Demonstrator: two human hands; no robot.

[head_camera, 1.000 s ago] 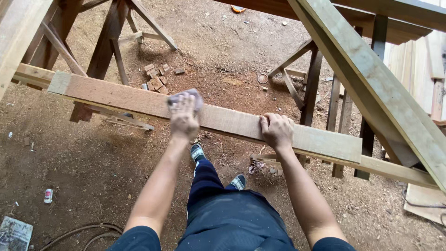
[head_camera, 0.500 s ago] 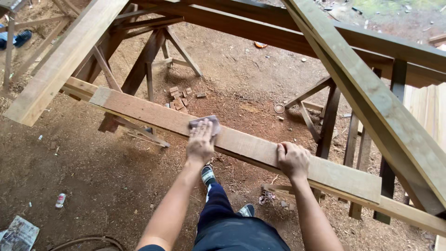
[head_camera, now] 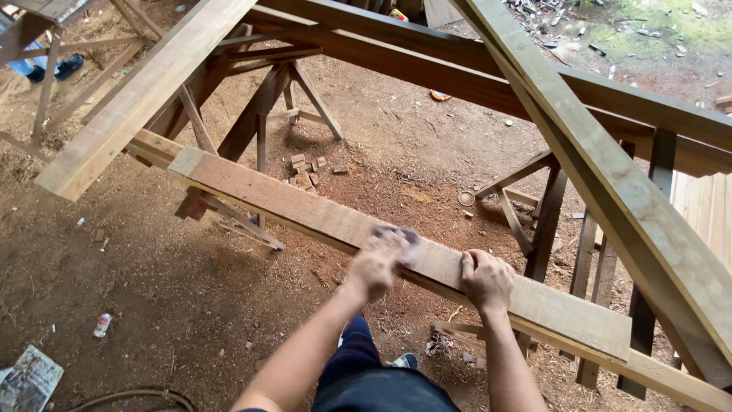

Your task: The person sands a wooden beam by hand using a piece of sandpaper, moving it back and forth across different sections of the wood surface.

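On the top face of the long plank [head_camera: 305, 210], near its right-hand stretch, we press our left hand [head_camera: 379, 263] down over a small grey sanding pad [head_camera: 400, 236]; the hand and pad are blurred, so we cannot tell how the fingers wrap it, only that they close over it against the wood. Just to the right of it on the same plank, our right hand [head_camera: 484, 278] clamps the near edge, fingers curled on top and thumb out of sight, holding the board firmly. The two hands sit near each other but apart.

The plank runs on a slant from upper left to lower right, lying on a thinner rail [head_camera: 671, 378] that shows under its right end and on a wooden trestle [head_camera: 252, 126] behind its left half. Beyond the plank, a heap of small wood offcuts [head_camera: 305, 172] lies on the dirt floor [head_camera: 152, 275]. Above the plank's right end, a broad pale beam [head_camera: 610, 183] crosses steeply, and a second pale beam [head_camera: 137, 99] slants above its left end. Below the plank, between our arms, we see dark trousers [head_camera: 366, 374] and a shoe [head_camera: 404, 360]. Well to the left of the plank on the ground lie a small can [head_camera: 101, 325] and a crumpled printed sheet [head_camera: 29, 379].
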